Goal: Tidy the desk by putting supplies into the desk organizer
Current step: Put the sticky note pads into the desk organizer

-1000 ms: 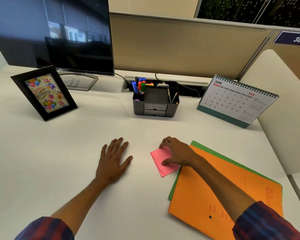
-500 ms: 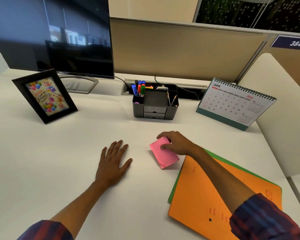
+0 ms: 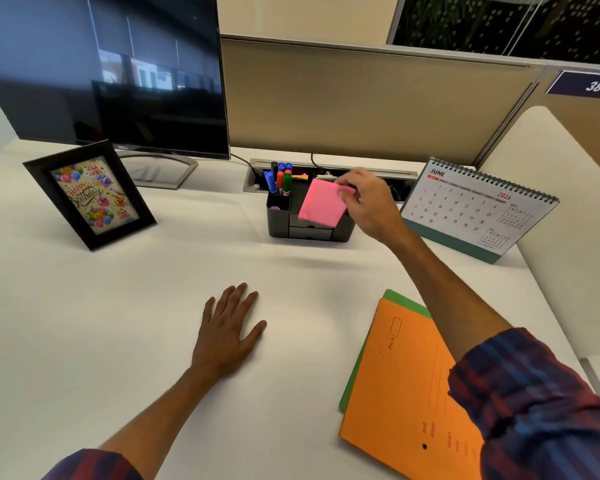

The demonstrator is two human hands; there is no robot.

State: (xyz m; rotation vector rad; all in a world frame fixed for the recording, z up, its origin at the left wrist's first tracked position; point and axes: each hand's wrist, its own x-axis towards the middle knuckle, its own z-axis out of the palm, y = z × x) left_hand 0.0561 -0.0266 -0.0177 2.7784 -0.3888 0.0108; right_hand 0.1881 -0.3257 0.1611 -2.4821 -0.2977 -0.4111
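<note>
While the left hand lies flat with fingers spread on the desk, a pink sticky-note pad is pinched by the right hand. The pad is held tilted above the desk organizer near the desk's far edge, its long axis running from upper right to lower left.

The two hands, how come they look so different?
The right hand is up in the air at the organizer, while the left hand lies on the desk. The right hand pinches a pink sticky pad; the left hand holds nothing, fingers spread flat. Both come out of plaid sleeves.
</note>
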